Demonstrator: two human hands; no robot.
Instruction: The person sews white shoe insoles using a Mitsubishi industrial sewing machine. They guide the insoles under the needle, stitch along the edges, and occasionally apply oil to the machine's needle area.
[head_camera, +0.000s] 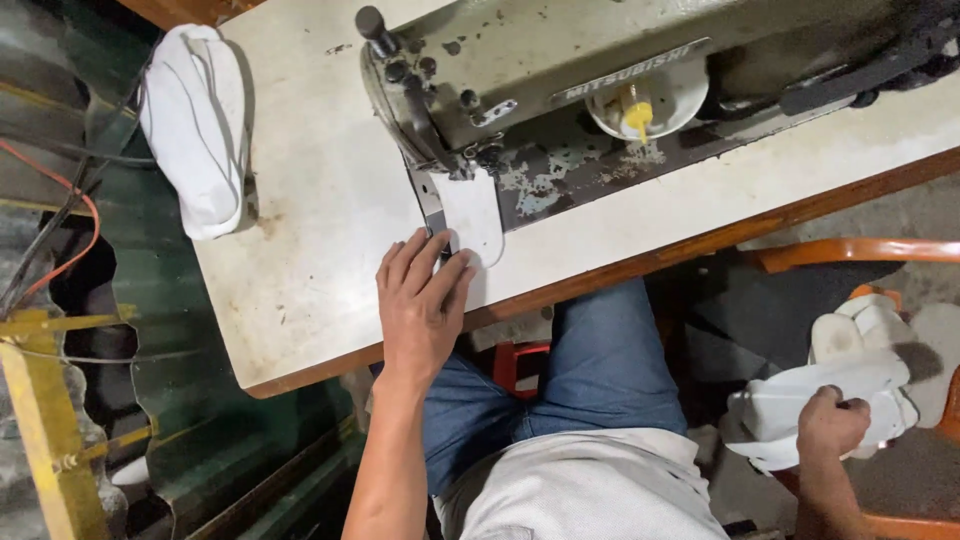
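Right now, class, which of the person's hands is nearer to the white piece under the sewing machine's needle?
Left. The left hand rests on the table with fingertips touching the white piece. The right hand is far off beside the table, gripping a stack of white pieces.

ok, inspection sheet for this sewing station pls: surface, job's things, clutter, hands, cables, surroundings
Surface: pale worn table, stained, wood-edged.
Job's things: white cut piece lying flat at the sewing machine needle area; stack of white pieces beside the seat.
Clutter: white bundle on the table's far left edge.
Hands: left hand flat on the table, fingertips on the cut piece; right hand gripping the stack.
Cables: red and black cables hang left of the table.
Surroundings: green corrugated sheet, yellow frame, orange chair.
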